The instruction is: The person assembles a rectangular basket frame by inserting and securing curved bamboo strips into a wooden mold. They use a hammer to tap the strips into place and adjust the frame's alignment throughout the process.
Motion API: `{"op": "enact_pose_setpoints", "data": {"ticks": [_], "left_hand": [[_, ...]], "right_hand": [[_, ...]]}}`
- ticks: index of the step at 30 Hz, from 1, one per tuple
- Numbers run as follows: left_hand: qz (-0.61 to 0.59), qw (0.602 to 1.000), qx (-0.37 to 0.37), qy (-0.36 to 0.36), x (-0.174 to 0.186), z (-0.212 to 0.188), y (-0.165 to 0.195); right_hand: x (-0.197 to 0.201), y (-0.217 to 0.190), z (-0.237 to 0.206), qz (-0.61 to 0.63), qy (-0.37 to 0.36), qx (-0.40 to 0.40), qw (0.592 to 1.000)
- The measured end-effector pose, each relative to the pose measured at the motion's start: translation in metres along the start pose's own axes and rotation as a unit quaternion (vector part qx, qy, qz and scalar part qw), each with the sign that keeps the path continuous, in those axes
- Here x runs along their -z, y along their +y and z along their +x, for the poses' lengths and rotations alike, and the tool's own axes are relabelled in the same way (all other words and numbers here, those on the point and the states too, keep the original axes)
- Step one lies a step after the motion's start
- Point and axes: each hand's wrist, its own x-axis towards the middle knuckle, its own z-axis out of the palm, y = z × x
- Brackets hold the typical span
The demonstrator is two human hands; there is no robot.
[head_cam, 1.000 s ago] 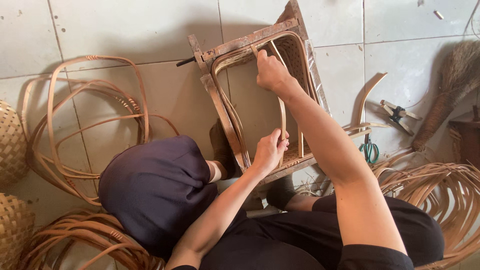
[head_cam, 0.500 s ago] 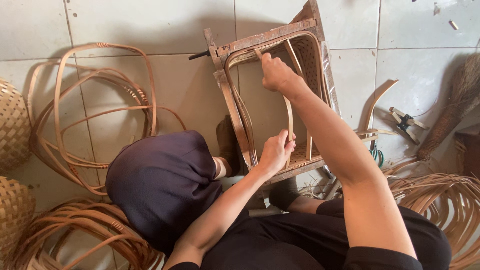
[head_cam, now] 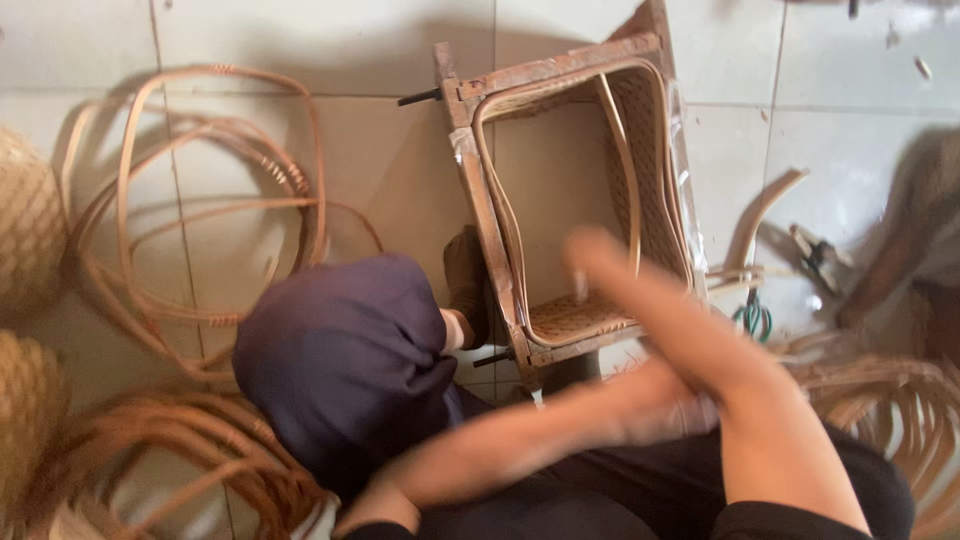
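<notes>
A rectangular wooden frame point(head_cam: 480, 200) with woven cane sides stands on the tiled floor in front of me. A thin cane strip point(head_cam: 622, 150) loops around its inside. My right hand point(head_cam: 620, 285) is blurred by motion, hovering over the frame's near end with fingers spread and nothing visibly in it. My left hand point(head_cam: 665, 405) is also blurred, lower down near my lap, crossing under my right forearm. Its fingers cannot be made out. My knee in dark blue cloth point(head_cam: 340, 360) rests left of the frame.
Bent cane hoops point(head_cam: 215, 200) lie on the floor at left, with woven baskets point(head_cam: 25, 220) at the far left edge. Cane coils point(head_cam: 900, 400) sit at lower right and lower left. Green-handled scissors point(head_cam: 755, 320), a curved wooden piece point(head_cam: 762, 210) and small tools point(head_cam: 815, 255) lie right of the frame.
Both hands have left the frame. The right hand let go of the cane strip at the far rim and pulled back; the left hand dropped from the near rim toward my lap.
</notes>
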Motion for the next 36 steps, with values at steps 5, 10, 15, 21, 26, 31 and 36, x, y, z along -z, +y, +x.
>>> {"op": "enact_pose_setpoints", "data": {"ticks": [5, 10, 15, 21, 26, 31, 36], "left_hand": [[0.136, 0.986, -0.056, -0.073, -0.073, -0.013, -0.012], [0.199, 0.98, -0.011, 0.024, 0.008, -0.015, -0.005], [0.256, 0.913, -0.184, 0.258, 0.059, -0.014, 0.063], [0.01, 0.977, 0.0, 0.211, 0.058, -0.018, 0.043], [0.046, 0.975, 0.005, 0.219, 0.081, -0.019, 0.024], [0.191, 0.941, -0.064, 0.273, 0.082, -0.023, 0.032], [0.371, 0.866, -0.011, 0.336, 0.087, -0.023, 0.035]], "right_hand": [[0.01, -0.008, -0.057, 0.178, 0.114, 0.036, 0.977], [0.147, 0.054, -0.149, 0.037, 0.551, 0.04, 0.833], [0.155, 0.032, -0.194, 0.58, 0.456, 0.0, 0.675], [0.105, 0.04, -0.15, 0.68, 0.464, 0.056, 0.565], [0.092, 0.089, -0.188, 0.664, 0.454, 0.079, 0.589], [0.079, 0.115, -0.226, 0.64, 0.418, 0.063, 0.642], [0.062, 0.122, -0.25, 0.634, 0.37, 0.049, 0.678]]}}
